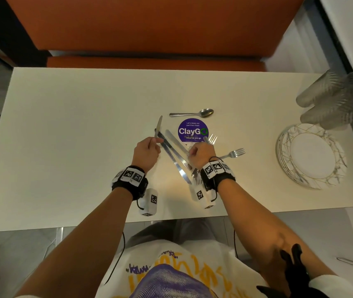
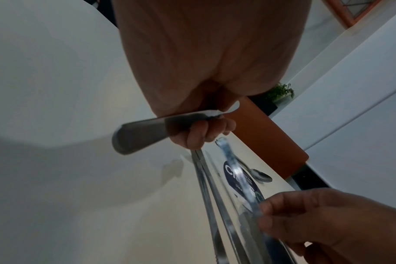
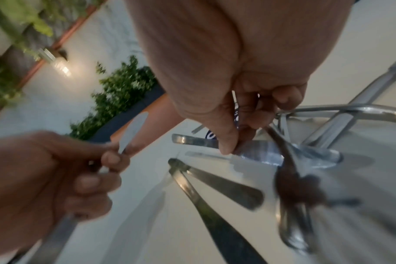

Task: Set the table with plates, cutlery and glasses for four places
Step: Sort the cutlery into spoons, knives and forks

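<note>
A pile of steel cutlery lies mid-table. My left hand grips a knife by its handle, blade pointing away; the left wrist view shows the fingers curled round the handle. My right hand pinches a second knife between thumb and fingers, low over the table. A fork pokes out past its knuckles; whether it is also held I cannot tell. Another knife lies between the hands. A spoon and a second fork lie nearby.
A stack of white plates with gold lines sits at the right. Several ribbed glasses lie on their sides behind it. A purple round sticker marks the table's middle. An orange bench runs along the far edge.
</note>
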